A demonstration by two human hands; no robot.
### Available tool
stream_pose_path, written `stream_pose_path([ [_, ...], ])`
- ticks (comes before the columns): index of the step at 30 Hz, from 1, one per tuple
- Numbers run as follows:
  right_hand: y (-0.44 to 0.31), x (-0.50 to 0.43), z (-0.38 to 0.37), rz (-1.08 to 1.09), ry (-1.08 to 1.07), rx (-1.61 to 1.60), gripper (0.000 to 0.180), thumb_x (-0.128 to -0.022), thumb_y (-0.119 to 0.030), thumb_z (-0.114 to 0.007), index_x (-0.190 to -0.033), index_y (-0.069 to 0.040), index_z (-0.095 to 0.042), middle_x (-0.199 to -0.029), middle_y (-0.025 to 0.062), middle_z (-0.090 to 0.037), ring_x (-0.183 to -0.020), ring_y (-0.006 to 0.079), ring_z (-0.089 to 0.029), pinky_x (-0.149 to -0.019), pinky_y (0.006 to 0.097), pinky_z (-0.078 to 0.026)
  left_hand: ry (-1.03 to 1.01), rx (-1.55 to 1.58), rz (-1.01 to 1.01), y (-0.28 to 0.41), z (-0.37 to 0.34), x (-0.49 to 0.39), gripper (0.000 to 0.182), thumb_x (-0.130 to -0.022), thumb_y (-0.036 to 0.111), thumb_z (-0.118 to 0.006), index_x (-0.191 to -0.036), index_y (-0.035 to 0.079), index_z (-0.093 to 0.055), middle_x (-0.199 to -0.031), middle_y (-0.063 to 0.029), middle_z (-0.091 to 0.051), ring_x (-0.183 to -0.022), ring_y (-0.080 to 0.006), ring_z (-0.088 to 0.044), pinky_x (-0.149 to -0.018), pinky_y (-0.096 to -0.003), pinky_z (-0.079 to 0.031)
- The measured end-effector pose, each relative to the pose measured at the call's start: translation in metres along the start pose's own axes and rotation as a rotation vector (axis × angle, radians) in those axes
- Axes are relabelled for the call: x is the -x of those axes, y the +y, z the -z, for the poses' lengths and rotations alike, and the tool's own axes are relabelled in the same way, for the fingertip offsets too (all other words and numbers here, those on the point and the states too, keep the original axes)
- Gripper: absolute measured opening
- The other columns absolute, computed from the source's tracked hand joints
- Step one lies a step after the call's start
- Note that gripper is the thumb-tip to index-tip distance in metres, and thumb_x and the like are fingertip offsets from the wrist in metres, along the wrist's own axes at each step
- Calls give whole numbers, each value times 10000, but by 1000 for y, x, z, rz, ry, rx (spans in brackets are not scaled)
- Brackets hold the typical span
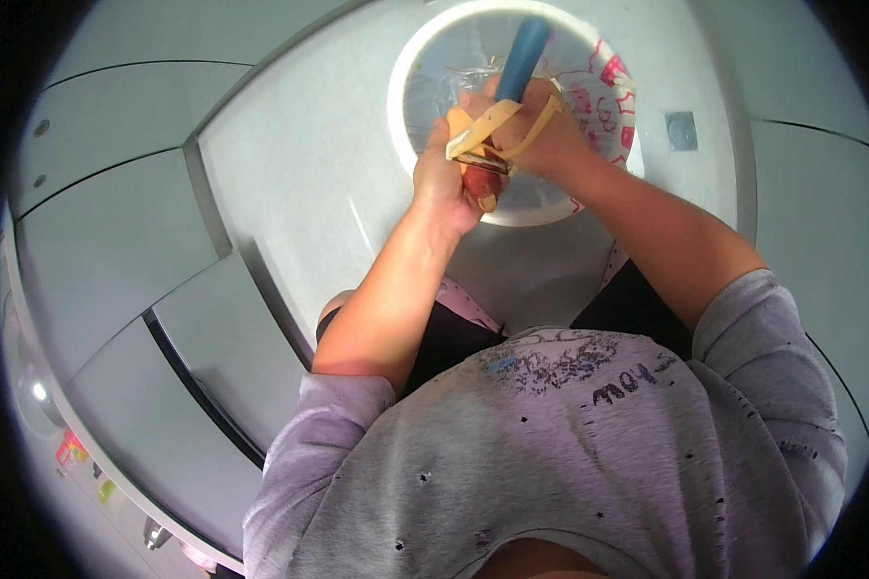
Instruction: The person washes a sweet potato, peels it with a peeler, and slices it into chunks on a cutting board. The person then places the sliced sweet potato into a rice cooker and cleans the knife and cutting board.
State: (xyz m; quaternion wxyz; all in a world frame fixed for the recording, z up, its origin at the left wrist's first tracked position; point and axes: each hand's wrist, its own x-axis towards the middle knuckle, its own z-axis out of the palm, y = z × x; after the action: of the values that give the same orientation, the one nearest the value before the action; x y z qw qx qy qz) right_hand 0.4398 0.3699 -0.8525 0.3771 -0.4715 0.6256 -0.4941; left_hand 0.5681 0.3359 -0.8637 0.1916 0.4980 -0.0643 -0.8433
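My left hand (442, 177) grips a red-skinned root vegetable (482, 187), which looks like a sweet potato. Its blunt end points toward me, and yellow-orange flesh shows where skin is off. In my right hand (547, 134) is a peeler with a blue handle (525, 58) pointing up and away. The peeler's metal blade (482, 163) lies across the vegetable. Long curled strips of peel (489, 127) hang over the blade and my right fingers. Both hands are above a round white-rimmed bin (403, 119) lined with a clear plastic bag (467, 78); my hands hide part of its inside.
Pale cabinet fronts (116, 210) stand along the left, below a counter edge (94, 441) with small items on it. A square floor drain (681, 132) lies right of the bin on the light floor (297, 166). More panels (818, 188) rise at the right.
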Motion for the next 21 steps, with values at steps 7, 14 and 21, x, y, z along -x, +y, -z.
stream_pose_path([
  [7,34,-25,18,193,92,425,267,-768,-281,-604,-665,-35,-577,-640,140,-607,-609,324,-601,-558,412,-479,-149,-176,50,-13,-5,17,516,-975,488,-258,-1109,46,-488,-838,-125,-581,-640,-221,-571,-540,-348,-500],
  [14,38,-34,31,-129,154,412,310,-779,-312,-604,-701,-12,-608,-630,157,-609,-582,304,-600,-558,402,-462,-242,-143,-54,-5,-3,21,500,-985,426,-227,-1132,31,-495,-904,-144,-599,-739,-238,-596,-636,-370,-518],
  [21,-4,-6,11,-139,75,-55,305,-807,-302,-620,-680,-25,-609,-592,102,-598,-561,201,-590,-558,347,-450,-161,162,2,-5,7,-5,403,-974,390,-311,-1154,77,-489,-944,-98,-596,-781,-237,-593,-649,-395,-519],
])
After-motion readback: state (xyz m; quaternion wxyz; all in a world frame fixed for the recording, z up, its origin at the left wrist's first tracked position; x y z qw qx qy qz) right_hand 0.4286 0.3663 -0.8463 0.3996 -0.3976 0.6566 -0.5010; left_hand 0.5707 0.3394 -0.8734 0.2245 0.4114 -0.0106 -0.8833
